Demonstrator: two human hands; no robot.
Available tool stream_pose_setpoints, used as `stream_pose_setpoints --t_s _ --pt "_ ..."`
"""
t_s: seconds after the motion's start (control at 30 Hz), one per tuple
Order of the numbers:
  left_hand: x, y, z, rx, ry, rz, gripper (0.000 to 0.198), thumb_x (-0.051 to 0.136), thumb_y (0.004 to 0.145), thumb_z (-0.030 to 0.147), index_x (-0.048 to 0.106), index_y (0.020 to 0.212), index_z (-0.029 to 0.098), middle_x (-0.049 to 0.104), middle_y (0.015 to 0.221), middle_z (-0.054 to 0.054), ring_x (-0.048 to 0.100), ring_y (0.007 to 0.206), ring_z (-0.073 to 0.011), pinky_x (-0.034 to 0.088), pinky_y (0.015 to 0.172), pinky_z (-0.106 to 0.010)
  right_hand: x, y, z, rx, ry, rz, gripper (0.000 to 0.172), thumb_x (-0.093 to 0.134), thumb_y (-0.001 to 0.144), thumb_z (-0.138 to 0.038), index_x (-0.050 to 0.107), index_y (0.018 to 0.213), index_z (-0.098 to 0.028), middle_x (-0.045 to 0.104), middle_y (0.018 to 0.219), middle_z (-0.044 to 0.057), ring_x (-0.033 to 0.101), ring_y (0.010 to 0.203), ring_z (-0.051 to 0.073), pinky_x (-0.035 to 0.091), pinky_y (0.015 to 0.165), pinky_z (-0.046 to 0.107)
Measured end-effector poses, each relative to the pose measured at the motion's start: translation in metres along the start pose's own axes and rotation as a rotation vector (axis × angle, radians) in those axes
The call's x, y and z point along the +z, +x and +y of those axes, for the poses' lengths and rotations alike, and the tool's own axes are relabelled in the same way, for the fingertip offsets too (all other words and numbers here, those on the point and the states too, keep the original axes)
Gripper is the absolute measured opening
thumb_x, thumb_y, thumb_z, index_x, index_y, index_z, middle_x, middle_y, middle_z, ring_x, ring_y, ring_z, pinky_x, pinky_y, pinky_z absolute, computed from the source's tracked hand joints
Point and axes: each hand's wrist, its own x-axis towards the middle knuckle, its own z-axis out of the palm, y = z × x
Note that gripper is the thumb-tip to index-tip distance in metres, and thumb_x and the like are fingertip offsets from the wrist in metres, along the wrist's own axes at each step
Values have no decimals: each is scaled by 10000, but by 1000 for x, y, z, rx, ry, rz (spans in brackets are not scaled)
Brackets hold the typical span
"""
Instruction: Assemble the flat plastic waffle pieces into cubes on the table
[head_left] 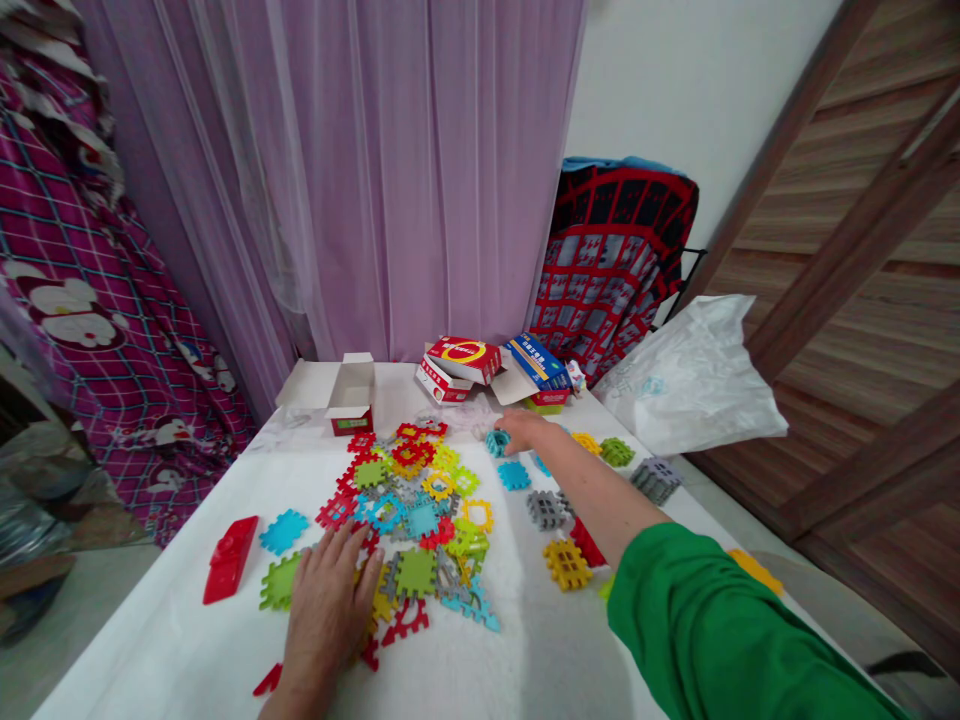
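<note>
Could lose cyan block [496, 444] — likely cause: thin fingertip contact in right grip [523, 430]. Might also knock gray block [547, 510] with low forearm [604, 480], or set heap of pieces [420, 515] sliding by pressing with left grip [328, 582]. Right grip: against right side of cyan block; cannot tell if clasped or merely touching. Left grip: loosely spread, palm down, at heap's near-left edge. Cyan block: at right fingertips, toward far end of tabletop [510, 665], just beyond blue piece [514, 475].
</note>
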Motion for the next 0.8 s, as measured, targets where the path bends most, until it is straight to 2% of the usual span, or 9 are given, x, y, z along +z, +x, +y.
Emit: stream_pose_setpoints --t_s 0.07,0.17,0.57,0.8 --pt "5 -2 -5 11 121 -44 440 417 915 400 676 1206 196 646 1317 -134 558 1241 -345 367 1054 -612 0 1 1 -1 -1 -8 559 758 694 -350 656 1237 -266 632 1266 108 609 1122 293 477 885 330" --pt "7 -7 -6 42 167 -83 435 393 938 387 642 1258 230 613 1367 -110 545 1262 -301 334 1085 -587 -1 4 3 2 -1 -22 586 765 680 -352 651 1248 -262 631 1276 111 620 1100 297 486 864 331" --pt "5 -7 -8 9 117 -105 422 387 946 390 653 1237 240 628 1348 -105 549 1262 -292 328 1087 -583 -6 8 1 -8 -27 -92 593 754 682 -363 646 1253 -242 644 1268 125 632 1092 310 499 829 335" --pt "6 -7 -9 13 99 -105 408 403 939 384 658 1230 256 618 1363 -99 542 1271 -289 317 1097 -581 -4 11 0 2 -13 -81 579 765 669 -346 658 1232 -263 655 1258 110 639 1083 310 502 830 342"
